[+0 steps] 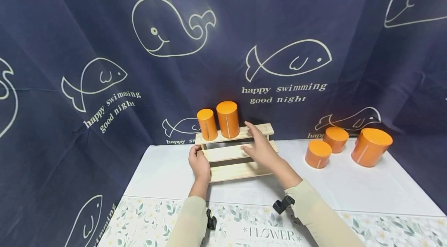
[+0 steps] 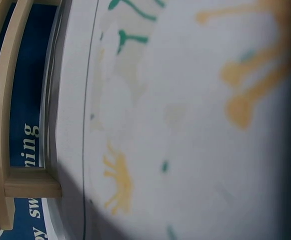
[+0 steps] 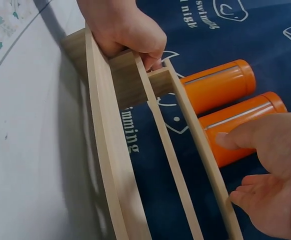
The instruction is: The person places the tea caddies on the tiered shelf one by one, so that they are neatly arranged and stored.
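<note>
A wooden three-step rack (image 1: 221, 154) stands at the back of the table. On its top step are two upright orange canisters, a narrower one (image 1: 208, 127) at the left end and a wider, taller one (image 1: 228, 122) beside it. My left hand (image 1: 200, 166) grips the rack's left end, its fingers curled round the wood in the right wrist view. Over the rack's right half, my right hand (image 1: 261, 150) is spread with thumb and fingers apart and holds nothing. Its thumb overlaps the wider canister (image 3: 235, 127) in the right wrist view.
To the right on the white tabletop (image 1: 279, 196) stand two short orange canisters (image 1: 318, 155) and a larger one (image 1: 371, 148). A dark blue curtain (image 1: 223, 72) with fish drawings hangs close behind the rack. Floral cloth (image 1: 150, 216) covers the near edge.
</note>
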Tool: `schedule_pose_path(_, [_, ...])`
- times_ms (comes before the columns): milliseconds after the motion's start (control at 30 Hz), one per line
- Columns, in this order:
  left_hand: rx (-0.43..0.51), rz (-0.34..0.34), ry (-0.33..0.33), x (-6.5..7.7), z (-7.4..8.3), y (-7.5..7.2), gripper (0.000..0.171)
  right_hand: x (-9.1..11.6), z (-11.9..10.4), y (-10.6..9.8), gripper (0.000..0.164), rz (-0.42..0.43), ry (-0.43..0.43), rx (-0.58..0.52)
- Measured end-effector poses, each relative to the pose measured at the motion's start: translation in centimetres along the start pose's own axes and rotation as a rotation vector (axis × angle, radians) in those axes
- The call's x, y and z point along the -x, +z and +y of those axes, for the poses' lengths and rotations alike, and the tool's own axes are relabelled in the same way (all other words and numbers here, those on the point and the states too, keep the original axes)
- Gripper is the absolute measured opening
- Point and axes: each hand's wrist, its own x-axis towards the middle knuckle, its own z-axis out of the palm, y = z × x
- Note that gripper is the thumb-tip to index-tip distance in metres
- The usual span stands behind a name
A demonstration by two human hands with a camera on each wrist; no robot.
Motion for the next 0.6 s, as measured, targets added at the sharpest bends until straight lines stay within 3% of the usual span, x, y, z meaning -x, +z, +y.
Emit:
schedule_pose_path(267, [-0.023, 0.031, -0.005, 0.1, -0.1, 0.1, 0.026, 2.6, 0.3, -2.0, 0.079, 0.055, -0.011, 0.017])
schedule_pose_path(467, [-0.004, 0.01, -0.006, 1.0, 2.0, 0.4, 0.025, 3.8, 1.0, -3.5, 0.072, 0.079, -0.011, 0.004])
schedule_pose_path(600, [-0.008, 0.022, -0.003, 0.4, 1.0, 0.4, 0.026, 4.3, 1.4, -4.4, 0.07, 0.104, -0.012, 0.032])
